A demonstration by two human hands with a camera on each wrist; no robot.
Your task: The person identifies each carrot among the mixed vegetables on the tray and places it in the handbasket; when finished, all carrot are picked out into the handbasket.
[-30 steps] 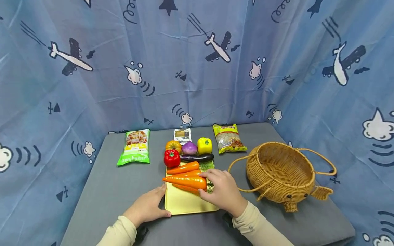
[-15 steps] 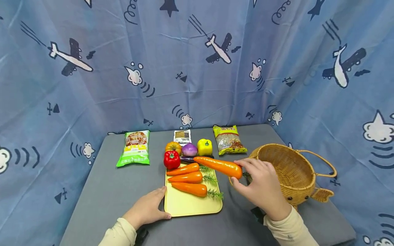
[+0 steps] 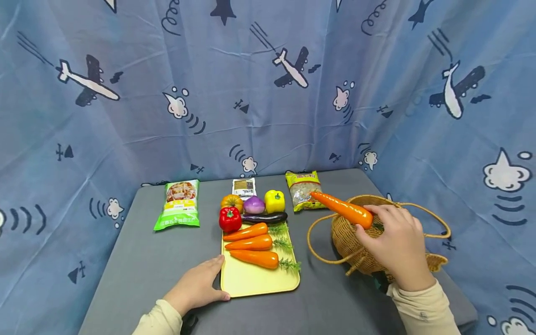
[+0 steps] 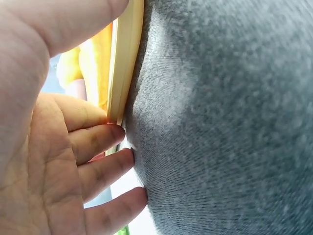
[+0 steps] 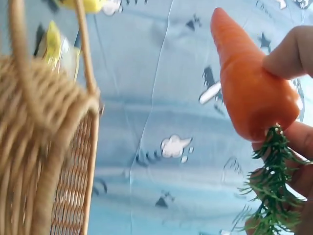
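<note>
My right hand (image 3: pixel 398 246) pinches an orange carrot (image 3: pixel 344 209) by its thick end, holding it up over the wicker basket (image 3: pixel 349 237). In the right wrist view, green leaves (image 5: pixel 274 186) hang from the carrot, and the basket's rim stands to its left, apart from it. My left hand (image 3: pixel 197 286) rests at the left edge of a pale yellow tray (image 3: pixel 259 284); its fingertips touch the rim in the left wrist view. Three more carrots (image 3: pixel 254 258) with leafy tops lie on that tray, their tips pointing left.
Behind the carrots sit a red pepper (image 3: pixel 230 219), an eggplant (image 3: pixel 264 218), a purple onion (image 3: pixel 253 204), a yellow pepper (image 3: pixel 274 201) and an orange-yellow vegetable (image 3: pixel 232 202). A green bag (image 3: pixel 180 204), a small packet (image 3: pixel 244 187) and a yellow bag (image 3: pixel 302 188) lie farther back. Basket handles (image 3: pixel 311 242) stick out sideways.
My right hand has lifted the carrot off the tray and carried it right, to above the basket. The left hand has stayed at the tray's edge.
</note>
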